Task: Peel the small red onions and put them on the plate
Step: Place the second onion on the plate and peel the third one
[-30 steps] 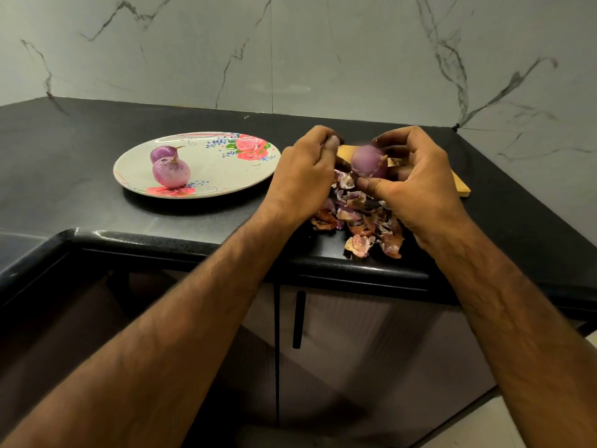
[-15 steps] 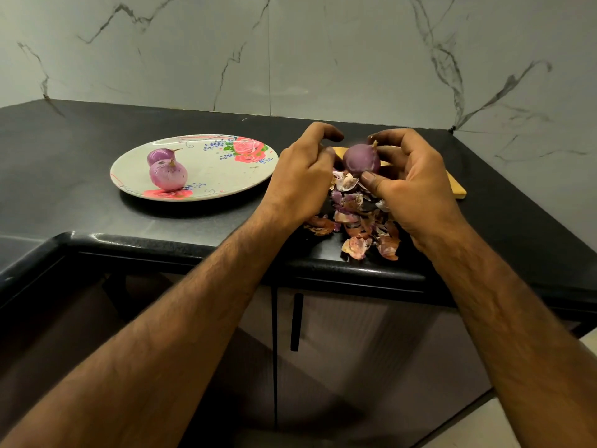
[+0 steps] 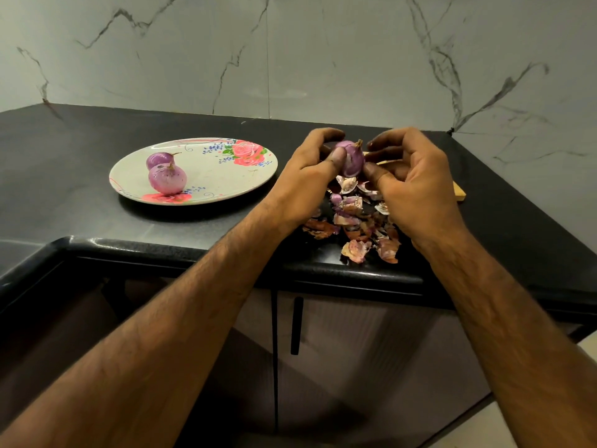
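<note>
Both hands pinch one small red onion (image 3: 350, 158) above a heap of peels (image 3: 355, 221) on the black tabletop (image 3: 80, 195): the left hand (image 3: 310, 166) by thumb and curled fingers, the right hand (image 3: 410, 179) likewise. Two peeled onions (image 3: 167, 180) sit touching on the floral plate (image 3: 226, 176), well left.

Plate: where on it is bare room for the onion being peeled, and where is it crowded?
On the plate, the middle and right, between the two onions at its left and the rose print, lie bare. So does the counter left of the plate. Crowded: the peel pile right of the plate.
</note>
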